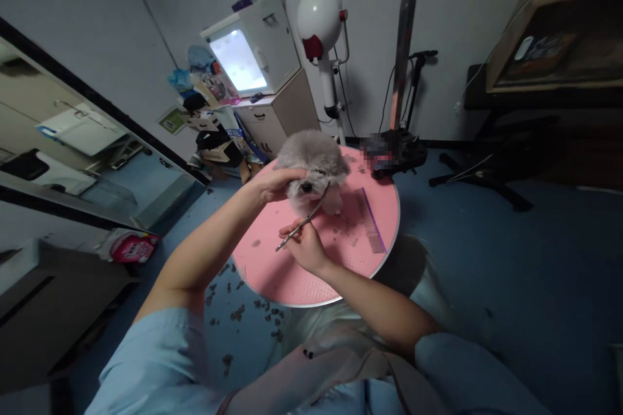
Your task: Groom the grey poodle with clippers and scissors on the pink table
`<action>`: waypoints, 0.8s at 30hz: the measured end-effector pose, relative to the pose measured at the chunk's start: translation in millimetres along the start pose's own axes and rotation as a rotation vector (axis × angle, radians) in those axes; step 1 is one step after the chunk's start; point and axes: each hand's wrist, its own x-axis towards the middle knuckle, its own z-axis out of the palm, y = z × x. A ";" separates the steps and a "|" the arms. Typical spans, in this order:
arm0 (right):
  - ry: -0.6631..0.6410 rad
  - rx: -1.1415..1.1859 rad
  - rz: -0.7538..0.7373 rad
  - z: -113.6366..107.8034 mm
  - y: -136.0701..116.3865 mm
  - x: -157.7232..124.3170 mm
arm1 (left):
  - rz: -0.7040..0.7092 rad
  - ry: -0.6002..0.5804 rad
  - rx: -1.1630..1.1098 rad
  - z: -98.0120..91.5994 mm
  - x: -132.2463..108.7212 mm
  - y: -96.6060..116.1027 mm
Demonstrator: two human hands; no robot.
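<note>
"Where is the fluffy grey dog?"
"Just beyond the person's bare right hand, on a round pink table, its head held by the left hand."
"And the right?"
"It grips slim, curved silver metal scissors, tips near the dog's face; a purple-backed comb lies to that hand's right."

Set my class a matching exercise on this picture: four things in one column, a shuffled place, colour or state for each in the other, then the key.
1. dog
2. comb
3. scissors
4. table

A. held in the right hand
B. pink top
C. grey and fluffy
D. purple along one edge

Pairs: 1-C, 2-D, 3-A, 4-B
</note>
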 end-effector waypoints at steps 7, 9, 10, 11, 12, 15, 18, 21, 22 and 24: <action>-0.044 -0.107 -0.074 -18.4 9.5 5.1 | -0.009 -0.034 0.018 -5.6 1.6 -1.4; -0.043 -0.141 -0.065 -23.2 9.5 6.5 | -0.005 -0.056 0.009 -7.8 3.1 -1.8; -0.041 -0.153 -0.052 -25.5 8.8 6.5 | -0.001 -0.064 0.005 -8.9 3.8 -1.9; -0.041 -0.167 -0.043 -27.6 7.7 6.3 | 0.001 -0.070 0.006 -9.9 4.6 -2.0; -0.043 -0.189 -0.042 -29.6 6.1 5.9 | -0.001 -0.073 0.011 -10.8 5.3 -2.1; -0.064 -0.286 -0.078 -34.8 -0.5 5.3 | -0.019 -0.073 0.032 -12.6 6.8 -2.7; -0.067 -0.336 -0.076 -38.9 -6.0 6.2 | -0.020 -0.068 0.024 -13.1 7.2 -3.5; -0.057 -0.351 -0.049 -42.2 -8.7 6.6 | -0.012 -0.049 0.014 -14.4 8.2 -4.7; -0.059 -0.363 -0.051 -43.2 -9.4 6.7 | -0.010 -0.044 0.014 -15.3 8.9 -5.1; -0.068 -0.387 -0.053 -45.0 -10.5 6.9 | -0.004 -0.037 0.011 -17.3 10.6 -5.8</action>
